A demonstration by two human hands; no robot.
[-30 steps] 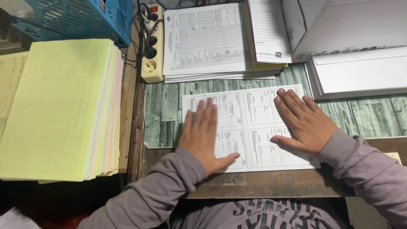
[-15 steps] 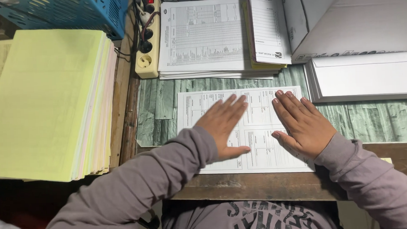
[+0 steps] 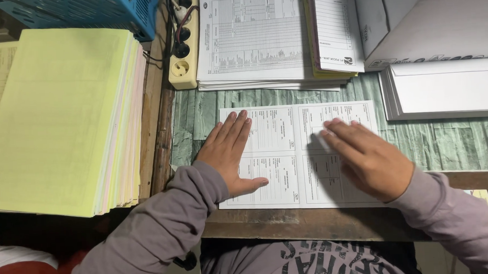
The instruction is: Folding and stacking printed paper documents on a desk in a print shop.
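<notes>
Hands lie flat and open — left hand [image 3: 231, 154] and right hand [image 3: 368, 161] — on printed sheet [image 3: 294, 151], yellow paper stack [image 3: 56, 118] left of them.

Both hands, left [image 3: 229, 154] and right [image 3: 368, 159], lie flat on a printed form sheet [image 3: 288, 151].

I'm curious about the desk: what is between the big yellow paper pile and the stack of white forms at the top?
In the head view, a cream power strip with black plugs lies between the yellow paper pile and the stack of white forms.
</notes>
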